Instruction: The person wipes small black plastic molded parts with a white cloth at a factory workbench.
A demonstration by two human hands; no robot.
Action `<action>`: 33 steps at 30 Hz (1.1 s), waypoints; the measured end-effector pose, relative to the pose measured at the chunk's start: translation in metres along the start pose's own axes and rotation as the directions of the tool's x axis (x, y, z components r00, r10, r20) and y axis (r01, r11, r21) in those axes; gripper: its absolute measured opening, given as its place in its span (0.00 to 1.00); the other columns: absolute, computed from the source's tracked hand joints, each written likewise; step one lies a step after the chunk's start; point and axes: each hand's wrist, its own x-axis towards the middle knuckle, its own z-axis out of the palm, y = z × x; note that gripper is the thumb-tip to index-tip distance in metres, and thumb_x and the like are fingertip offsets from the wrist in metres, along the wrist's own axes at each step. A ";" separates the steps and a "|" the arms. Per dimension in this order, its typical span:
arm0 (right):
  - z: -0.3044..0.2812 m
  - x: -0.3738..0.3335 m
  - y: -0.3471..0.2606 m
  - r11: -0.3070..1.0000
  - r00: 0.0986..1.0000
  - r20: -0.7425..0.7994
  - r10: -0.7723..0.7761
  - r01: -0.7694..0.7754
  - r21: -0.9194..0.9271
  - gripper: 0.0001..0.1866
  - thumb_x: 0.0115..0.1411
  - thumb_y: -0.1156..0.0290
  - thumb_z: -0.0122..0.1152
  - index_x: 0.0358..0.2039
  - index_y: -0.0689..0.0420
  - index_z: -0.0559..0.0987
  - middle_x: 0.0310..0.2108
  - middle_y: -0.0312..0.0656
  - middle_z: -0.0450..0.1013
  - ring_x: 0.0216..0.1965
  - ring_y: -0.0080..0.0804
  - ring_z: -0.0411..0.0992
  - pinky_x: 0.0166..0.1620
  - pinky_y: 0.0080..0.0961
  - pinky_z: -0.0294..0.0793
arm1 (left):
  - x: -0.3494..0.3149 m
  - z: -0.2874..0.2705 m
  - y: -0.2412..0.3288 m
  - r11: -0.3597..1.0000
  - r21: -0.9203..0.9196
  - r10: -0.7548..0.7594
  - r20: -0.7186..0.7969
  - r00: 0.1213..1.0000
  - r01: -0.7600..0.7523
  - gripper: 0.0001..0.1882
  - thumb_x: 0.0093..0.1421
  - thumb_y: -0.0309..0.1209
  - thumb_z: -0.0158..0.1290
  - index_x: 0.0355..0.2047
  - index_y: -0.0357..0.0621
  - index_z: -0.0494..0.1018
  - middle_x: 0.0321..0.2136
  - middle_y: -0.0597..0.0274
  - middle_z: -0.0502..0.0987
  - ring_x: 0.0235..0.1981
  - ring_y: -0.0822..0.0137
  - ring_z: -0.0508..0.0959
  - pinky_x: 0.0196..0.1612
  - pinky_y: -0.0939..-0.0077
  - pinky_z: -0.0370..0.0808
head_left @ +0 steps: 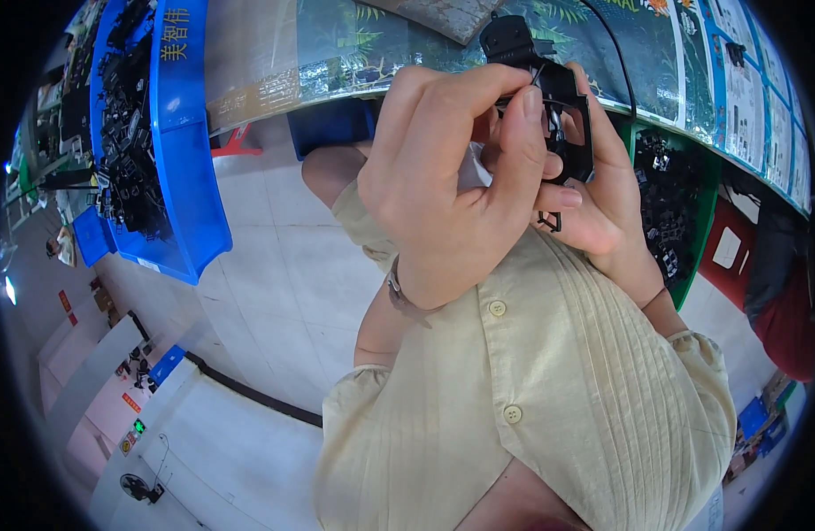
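Observation:
A black plastic part (574,93) with a bracket-like frame and a rounded, ribbed end is held up just in front of the table's near edge. My left hand (452,177) is closed, its thumb and forefinger pinching at the part's near side; whether a smaller piece sits between those fingertips is hidden. My right hand (615,190) wraps the part from the right and below, fingers behind it and closed on it. Below the right hand's fingertips a small black hooked end (550,221) sticks out.
A blue bin (182,150) heaped with black parts stands at left. Right of my hands, a green bin (704,234) holds more black parts. The table (337,62) has a leaf-patterned cover, a flat brownish board (438,16) and a black cable (622,53). A red stool (730,243) stands far right.

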 end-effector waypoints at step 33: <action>0.005 0.002 0.001 0.633 0.894 0.002 -0.448 0.319 -0.705 0.17 0.55 0.62 0.52 0.40 0.59 0.65 0.29 0.36 0.67 0.28 0.20 0.66 0.25 0.15 0.64 | -0.005 0.015 -0.021 0.942 -0.321 -0.111 -0.033 0.993 0.094 0.03 0.50 0.19 0.52 0.27 0.35 0.71 0.21 0.64 0.68 0.14 0.80 0.70 0.15 0.90 0.66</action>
